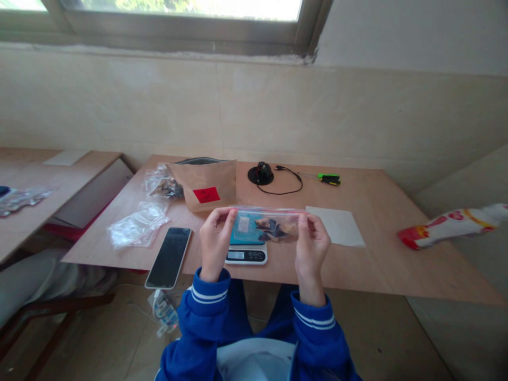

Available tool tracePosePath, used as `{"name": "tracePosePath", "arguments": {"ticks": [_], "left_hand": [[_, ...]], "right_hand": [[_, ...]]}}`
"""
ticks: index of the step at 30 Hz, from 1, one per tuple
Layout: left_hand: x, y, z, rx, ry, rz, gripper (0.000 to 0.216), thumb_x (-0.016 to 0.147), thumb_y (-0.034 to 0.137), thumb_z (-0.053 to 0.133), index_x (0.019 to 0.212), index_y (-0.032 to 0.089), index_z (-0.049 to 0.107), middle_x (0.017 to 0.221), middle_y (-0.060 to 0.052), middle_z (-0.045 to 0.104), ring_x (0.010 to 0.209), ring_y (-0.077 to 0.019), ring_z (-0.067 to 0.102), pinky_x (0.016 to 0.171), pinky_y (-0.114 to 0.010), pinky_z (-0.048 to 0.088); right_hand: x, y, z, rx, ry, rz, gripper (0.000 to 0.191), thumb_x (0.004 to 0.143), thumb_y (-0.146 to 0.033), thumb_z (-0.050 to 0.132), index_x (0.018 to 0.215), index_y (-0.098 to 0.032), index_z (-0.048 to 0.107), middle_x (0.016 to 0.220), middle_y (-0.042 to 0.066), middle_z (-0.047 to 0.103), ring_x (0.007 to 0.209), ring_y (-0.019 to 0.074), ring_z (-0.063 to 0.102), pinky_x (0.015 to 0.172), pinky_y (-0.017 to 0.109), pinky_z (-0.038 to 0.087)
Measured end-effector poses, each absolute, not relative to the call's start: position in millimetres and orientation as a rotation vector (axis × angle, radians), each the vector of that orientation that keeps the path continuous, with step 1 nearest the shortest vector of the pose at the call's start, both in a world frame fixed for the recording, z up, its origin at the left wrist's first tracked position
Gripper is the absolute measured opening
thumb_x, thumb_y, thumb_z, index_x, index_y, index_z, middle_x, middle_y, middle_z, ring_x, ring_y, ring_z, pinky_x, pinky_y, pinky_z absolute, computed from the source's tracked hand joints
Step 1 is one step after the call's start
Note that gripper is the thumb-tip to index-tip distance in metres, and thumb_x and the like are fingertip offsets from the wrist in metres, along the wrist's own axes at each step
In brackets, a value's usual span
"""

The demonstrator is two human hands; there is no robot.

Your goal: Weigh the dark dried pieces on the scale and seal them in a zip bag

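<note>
A clear zip bag (265, 226) with dark brown pieces inside is held up flat between both hands, just above a small kitchen scale (246, 255) with a blue top. My left hand (215, 241) pinches the bag's left end, fingers closed on it. My right hand (311, 244) pinches the right end the same way. Both arms wear blue sleeves with white stripes. The scale sits near the wooden table's (377, 254) front edge, partly hidden by the bag.
A phone (169, 257) lies left of the scale. Empty clear bags (138, 225), a brown paper bag (206, 185) with a red label, a black round device with cable (262, 173), a green tool (329, 179), white paper (336, 225) and a red-white packet (448, 225) lie around.
</note>
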State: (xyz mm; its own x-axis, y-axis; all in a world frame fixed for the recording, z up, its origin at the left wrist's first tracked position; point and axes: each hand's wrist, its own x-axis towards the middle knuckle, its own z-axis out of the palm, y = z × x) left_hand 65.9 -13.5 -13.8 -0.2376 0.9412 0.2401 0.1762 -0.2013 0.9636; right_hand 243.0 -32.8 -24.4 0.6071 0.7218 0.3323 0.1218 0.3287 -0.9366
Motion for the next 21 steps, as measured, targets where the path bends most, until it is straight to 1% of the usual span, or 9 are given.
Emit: {"name": "tracePosePath", "arguments": {"ticks": [4,11,14,18,21], "left_hand": [[69,-16,-11,1.327,1.347,1.544,0.027,0.084,0.044,0.064,0.089,0.017,0.068,0.084,-0.004,0.072,0.078,-0.0152,0.067,0.070,-0.024,0.052],[68,-18,-2,1.267,1.306,1.626,0.027,0.082,0.042,0.066,0.087,0.016,0.070,0.079,-0.003,0.072,0.073,-0.0144,0.066,0.067,-0.024,0.052],[63,-18,1,1.276,1.331,1.622,0.026,0.081,0.041,0.068,0.085,0.015,0.070,0.077,-0.003,0.072,0.069,-0.0133,0.065,0.065,-0.023,0.052],[54,-19,2,1.260,1.318,1.584,0.025,0.078,0.039,0.072,0.083,0.015,0.069,0.074,-0.002,0.071,0.066,-0.0129,0.065,0.064,-0.024,0.053],[47,-20,4,1.282,1.306,1.537,0.025,0.076,0.039,0.074,0.081,0.015,0.069,0.074,-0.003,0.072,0.067,-0.0138,0.065,0.065,-0.025,0.055]], "right_hand": [[242,-35,-24,-1.235,-0.932,0.554,0.026,0.085,-0.043,0.063,0.084,-0.017,0.068,0.084,0.005,0.074,0.080,0.0180,0.069,0.074,0.030,0.055],[245,-39,-25,-1.307,-1.051,0.637,0.029,0.081,-0.045,0.068,0.087,-0.017,0.072,0.087,0.007,0.075,0.083,0.0202,0.070,0.078,0.033,0.056],[249,-41,-24,-1.334,-1.160,0.619,0.026,0.080,-0.043,0.069,0.085,-0.018,0.073,0.087,0.006,0.075,0.084,0.0203,0.069,0.079,0.033,0.056],[255,-45,-19,-1.338,-1.208,0.578,0.023,0.082,-0.040,0.066,0.086,-0.018,0.072,0.088,0.006,0.075,0.085,0.0201,0.069,0.081,0.033,0.056],[257,-48,-17,-1.321,-1.205,0.545,0.022,0.084,-0.039,0.064,0.086,-0.018,0.071,0.086,0.006,0.074,0.083,0.0200,0.069,0.079,0.033,0.056]]}}
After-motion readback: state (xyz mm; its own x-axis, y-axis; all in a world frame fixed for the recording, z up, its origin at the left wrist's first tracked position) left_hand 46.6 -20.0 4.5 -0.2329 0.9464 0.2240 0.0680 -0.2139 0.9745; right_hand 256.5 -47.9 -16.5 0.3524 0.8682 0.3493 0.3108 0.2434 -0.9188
